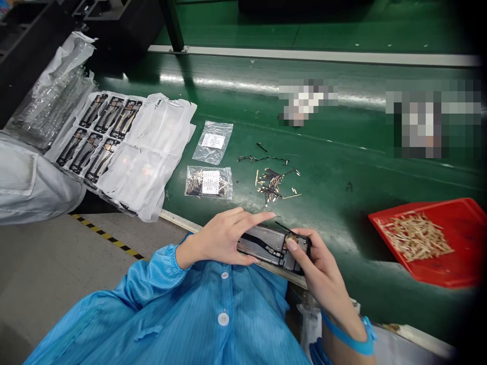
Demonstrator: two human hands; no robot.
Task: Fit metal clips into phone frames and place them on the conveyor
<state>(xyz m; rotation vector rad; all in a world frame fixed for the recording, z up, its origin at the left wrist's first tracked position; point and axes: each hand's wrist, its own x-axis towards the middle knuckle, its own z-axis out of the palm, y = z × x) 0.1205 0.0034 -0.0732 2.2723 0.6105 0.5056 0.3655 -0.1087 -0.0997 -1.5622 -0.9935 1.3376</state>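
1. A stack of clear, moulded plastic trays stands at the far left; its contents cannot be made out.
2. Beside it, a flat tray lined with white sheeting shows six oblong black-and-grey phone-like assemblies. A soft white sheet covers the rest, so the full count, and whether these six are finished, cannot be told.
3. A clear zip bag with a white label looks emptied; a matching bag below it is full of small dark-and-gold strips, apparently unused supply.
4. The left hand spreads over the left end of another such assembly, index and thumb wide apart; whether it grips cannot be told.
5. That assembly lies between both hands at the bench edge, a thin black strip jutting from it: seemingly mid-step.
6. Beyond it, a loose pile of black-and-gold strips suggests plenty left.
7. The right hand grasps the assembly's right end, thumb on top.
8. A red plastic tray holds heaped cream-coloured slivers, perhaps discarded backing.
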